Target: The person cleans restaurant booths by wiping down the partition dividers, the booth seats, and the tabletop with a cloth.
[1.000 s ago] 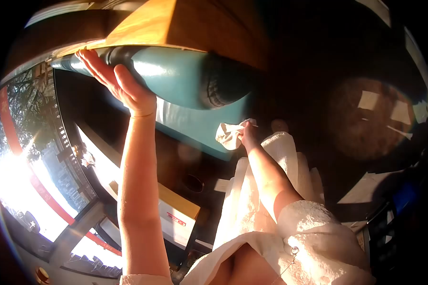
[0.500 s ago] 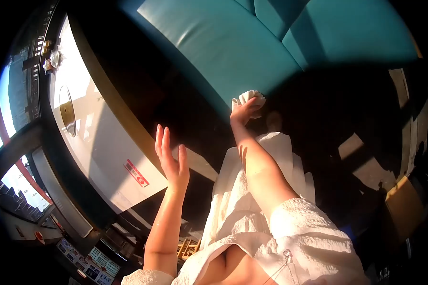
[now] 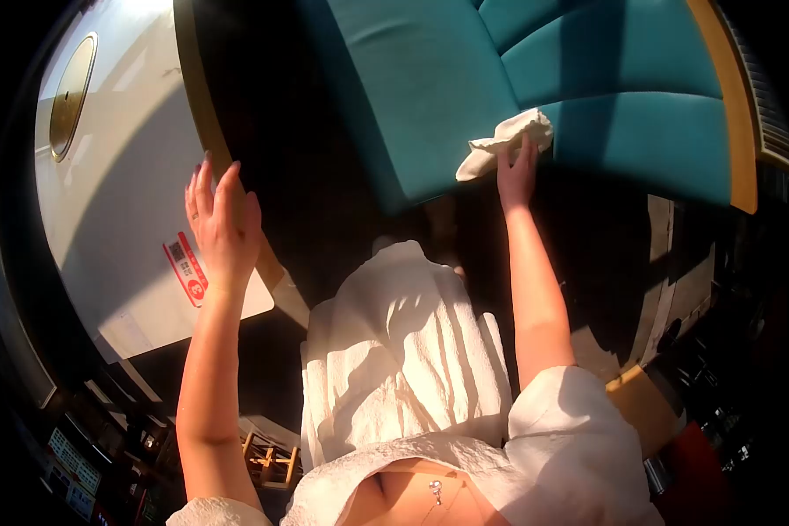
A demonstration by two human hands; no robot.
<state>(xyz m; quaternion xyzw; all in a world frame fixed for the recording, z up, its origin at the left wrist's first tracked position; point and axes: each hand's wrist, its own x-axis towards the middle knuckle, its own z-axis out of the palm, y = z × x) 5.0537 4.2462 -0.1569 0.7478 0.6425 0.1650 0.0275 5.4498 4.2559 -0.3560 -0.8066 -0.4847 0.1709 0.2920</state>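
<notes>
My right hand [image 3: 517,171] holds a crumpled off-white cloth [image 3: 506,143] against the front part of the teal bench seat [image 3: 430,96], close to where the padded teal backrest [image 3: 644,131] begins. Its fingers press on the cloth. My left hand [image 3: 223,219] is over the edge of the white table [image 3: 140,219], beside a red and white sticker [image 3: 185,270]. Its fingers are apart and nothing is in them. Whether this hand touches the tabletop I cannot tell.
An oval metal plate [image 3: 73,96] is set in the far part of the table. Wooden trim [image 3: 735,114] edges the backrest at the right. A small wooden rack [image 3: 270,460] stands at the lower left, and a tan chair or box [image 3: 644,408] at the lower right.
The view has swung, bringing more of the bench's backrest into sight. My right hand has moved the cloth right along the seat. My left hand has gone from free space to over the table edge.
</notes>
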